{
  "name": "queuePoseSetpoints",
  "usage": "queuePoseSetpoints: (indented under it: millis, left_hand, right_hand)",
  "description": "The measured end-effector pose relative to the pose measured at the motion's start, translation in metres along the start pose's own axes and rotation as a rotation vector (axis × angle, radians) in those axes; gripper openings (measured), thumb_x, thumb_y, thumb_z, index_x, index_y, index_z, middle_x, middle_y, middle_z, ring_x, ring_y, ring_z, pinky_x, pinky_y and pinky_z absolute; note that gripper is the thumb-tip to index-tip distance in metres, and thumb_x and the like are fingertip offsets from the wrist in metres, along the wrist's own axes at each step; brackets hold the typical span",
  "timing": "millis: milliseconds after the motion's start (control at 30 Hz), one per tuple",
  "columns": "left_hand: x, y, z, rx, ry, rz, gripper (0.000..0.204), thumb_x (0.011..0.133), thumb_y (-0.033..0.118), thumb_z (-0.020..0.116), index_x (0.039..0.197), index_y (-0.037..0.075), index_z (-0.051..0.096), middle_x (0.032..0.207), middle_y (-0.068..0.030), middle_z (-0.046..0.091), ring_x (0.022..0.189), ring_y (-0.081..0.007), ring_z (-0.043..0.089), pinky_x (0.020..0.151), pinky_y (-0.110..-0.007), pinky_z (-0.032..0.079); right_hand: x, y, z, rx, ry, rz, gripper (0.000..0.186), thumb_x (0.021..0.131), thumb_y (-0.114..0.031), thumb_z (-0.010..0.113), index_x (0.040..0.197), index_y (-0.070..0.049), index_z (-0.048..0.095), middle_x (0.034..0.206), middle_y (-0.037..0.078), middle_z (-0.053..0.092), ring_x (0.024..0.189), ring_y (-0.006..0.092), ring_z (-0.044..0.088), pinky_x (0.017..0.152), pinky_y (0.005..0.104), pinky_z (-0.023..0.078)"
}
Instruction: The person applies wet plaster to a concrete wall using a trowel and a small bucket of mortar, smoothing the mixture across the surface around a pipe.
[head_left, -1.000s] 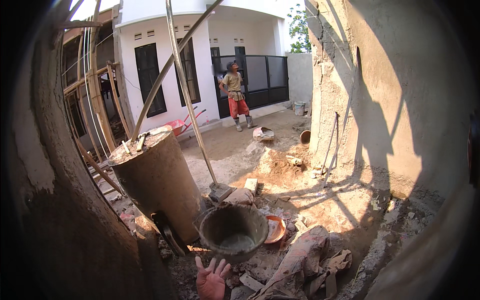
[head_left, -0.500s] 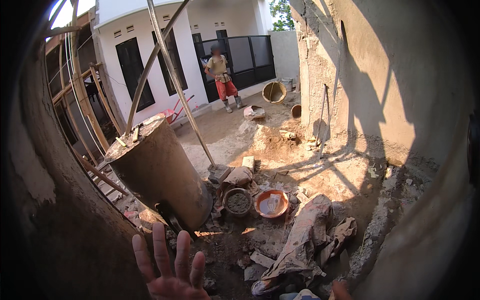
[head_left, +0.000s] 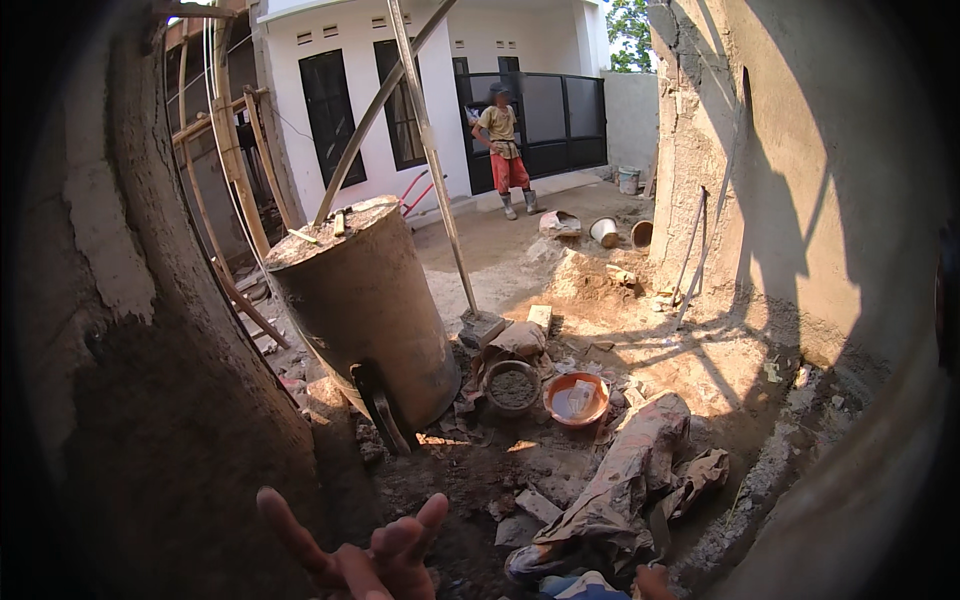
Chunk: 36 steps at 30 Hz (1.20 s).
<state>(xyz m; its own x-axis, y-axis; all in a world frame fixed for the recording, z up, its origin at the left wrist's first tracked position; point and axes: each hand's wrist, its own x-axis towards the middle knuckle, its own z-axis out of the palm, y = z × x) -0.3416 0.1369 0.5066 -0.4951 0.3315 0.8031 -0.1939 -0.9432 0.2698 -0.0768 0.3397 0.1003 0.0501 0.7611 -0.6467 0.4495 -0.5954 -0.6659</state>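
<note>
My left hand [head_left: 375,568] is raised at the lower edge, empty, with fingers apart and some partly bent. Only a small part of my right hand [head_left: 652,582] shows at the bottom, its fingers closed. A thin, dark blade-like piece [head_left: 660,530] rises just above it; whether they join is unclear. A crumpled, dirty paper sack [head_left: 625,470] lies beside my right hand. Ahead are a round tub of grey mortar [head_left: 511,388] and an orange basin [head_left: 577,399] holding pale liquid and a light-coloured piece. A pale bucket [head_left: 604,232] lies on its side farther off.
A large rusty drum [head_left: 365,310] stands at left, with slanting poles [head_left: 435,160] above it. A person [head_left: 503,150] in boots stands by a dark gate [head_left: 570,115]. Rough walls [head_left: 800,150] flank both sides; rubble [head_left: 530,505] litters the ground. Another bucket [head_left: 642,235] lies by the pillar.
The view has shifted, moving the scene rightward. My left hand has gone from spread, upright fingers to partly bent ones, lower down. The far bucket, earlier higher with its mouth facing me, now lies on its side.
</note>
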Motion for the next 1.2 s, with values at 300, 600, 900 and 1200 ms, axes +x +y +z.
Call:
queuePoseSetpoints:
  millis: [300, 600, 900, 1200]
  left_hand:
    - [0.019, 0.024, 0.016, 0.131, 0.116, -0.035, 0.090, 0.087, 0.016, 0.049, 0.137, 0.021, -0.027, 0.078, -0.0108, 0.064, 0.116, -0.0390, 0.048, 0.103, -0.066, 0.006]
    - [-0.007, 0.021, 0.000, 0.145, 0.149, -0.042, 0.063, 0.084, 0.009, 0.041, 0.143, 0.019, 0.020, 0.067, -0.0061, 0.063, 0.116, -0.0350, 0.048, 0.105, -0.061, -0.010]
    - [0.002, 0.008, 0.000, 0.272, 0.109, -0.077, 0.064, 0.086, 0.012, 0.046, 0.140, 0.022, 0.014, 0.071, -0.0050, 0.066, 0.113, -0.0309, 0.051, 0.106, -0.061, -0.005]
    - [0.007, -0.015, -0.014, 0.323, 0.241, 0.052, 0.088, 0.089, 0.024, 0.053, 0.140, 0.028, -0.018, 0.080, -0.0079, 0.068, 0.109, -0.0321, 0.055, 0.106, -0.062, 0.003]
  right_hand:
    - [0.002, 0.000, 0.014, -0.056, -0.145, -0.039, 0.016, 0.077, -0.015, 0.055, 0.073, 0.000, 0.052, 0.057, 0.011, 0.052, 0.044, 0.0221, 0.054, 0.041, 0.0358, 0.046]
    - [0.012, 0.006, 0.019, -0.116, -0.221, -0.021, 0.015, 0.077, -0.015, 0.055, 0.073, -0.001, 0.054, 0.057, 0.010, 0.053, 0.046, 0.0209, 0.054, 0.041, 0.0350, 0.044]
    - [0.023, -0.041, 0.046, -0.232, -0.252, -0.191, 0.017, 0.077, -0.016, 0.056, 0.068, -0.002, 0.054, 0.055, 0.008, 0.054, 0.042, 0.0186, 0.054, 0.039, 0.0327, 0.043]
    - [0.067, -0.095, 0.074, -0.311, -0.486, -0.309, 0.018, 0.077, -0.015, 0.056, 0.074, 0.002, 0.050, 0.055, 0.009, 0.052, 0.042, 0.0182, 0.053, 0.039, 0.0322, 0.043]
